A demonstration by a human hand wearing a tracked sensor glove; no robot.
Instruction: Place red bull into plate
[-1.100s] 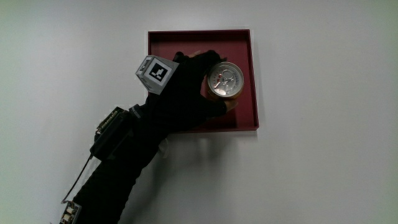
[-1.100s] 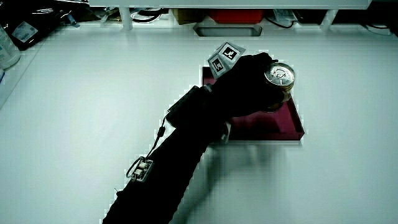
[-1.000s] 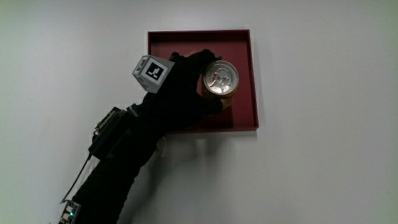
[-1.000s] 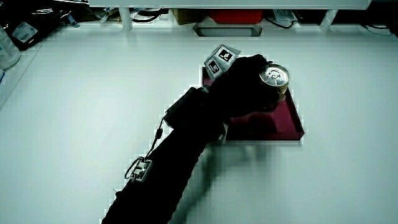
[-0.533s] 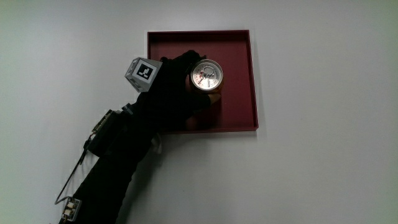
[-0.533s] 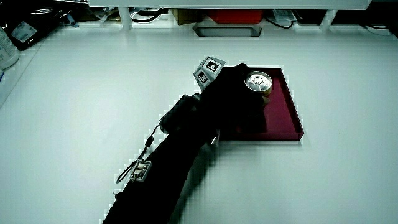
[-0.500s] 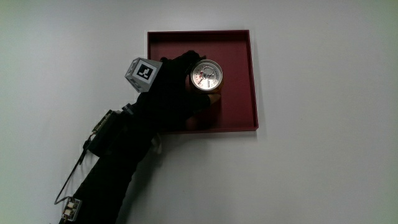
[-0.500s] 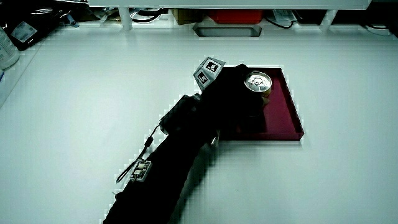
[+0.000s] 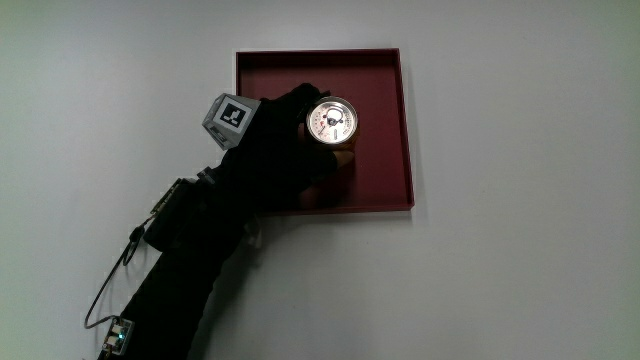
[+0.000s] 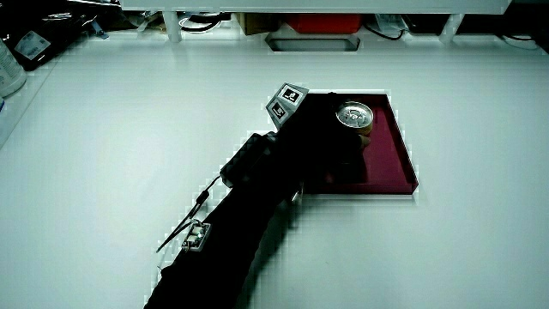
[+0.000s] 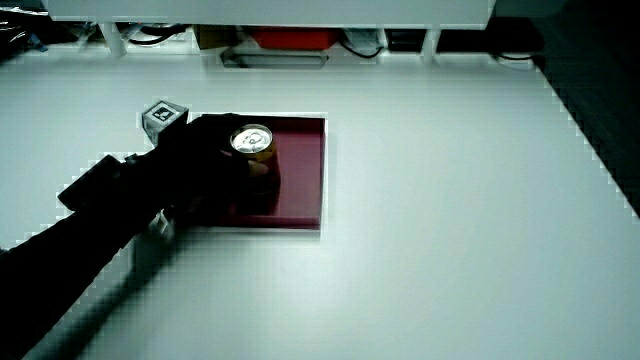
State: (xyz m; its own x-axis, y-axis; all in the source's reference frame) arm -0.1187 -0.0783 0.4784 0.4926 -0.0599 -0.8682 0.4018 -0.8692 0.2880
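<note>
Your upright metal Red Bull can with its silver pull-tab lid (image 9: 331,119) stands inside the square dark red plate with a raised rim (image 9: 385,75), near the plate's middle, and both side views show it there too (image 10: 352,114) (image 11: 250,141). Your black-gloved hand (image 9: 283,140) reaches over the plate's edge, fingers curled round the can's side, gripping it, on the plain white table (image 9: 520,200)
</note>
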